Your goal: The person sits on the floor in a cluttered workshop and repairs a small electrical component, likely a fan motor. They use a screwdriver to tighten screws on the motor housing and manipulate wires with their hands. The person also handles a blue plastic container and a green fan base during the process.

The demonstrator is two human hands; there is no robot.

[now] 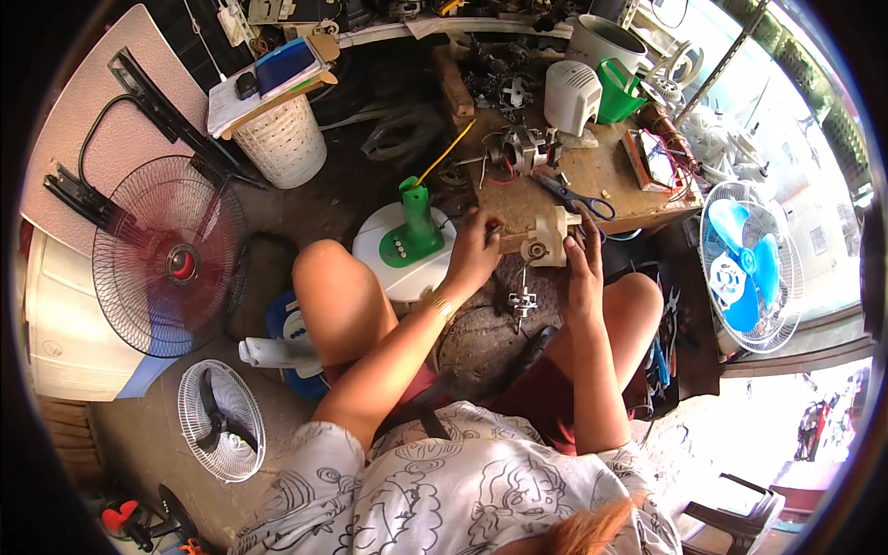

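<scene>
My right hand grips a cream plastic fan housing with a round opening, at the near edge of the workbench. Just left of it, my left hand is closed with its fingertips pinched together; what they hold, if anything, is too small to make out. Below the housing is a small metal motor part with a thin shaft; whether it hangs or rests cannot be told. Left of my hands stands a white fan base with a green stem, a yellow-ended wire rising from it.
On the wooden workbench lie a fan motor, scissors, a white motor cover and a green container. A blue-bladed fan stands right, a caged fan left. Pliers and other tools sit beside my right knee.
</scene>
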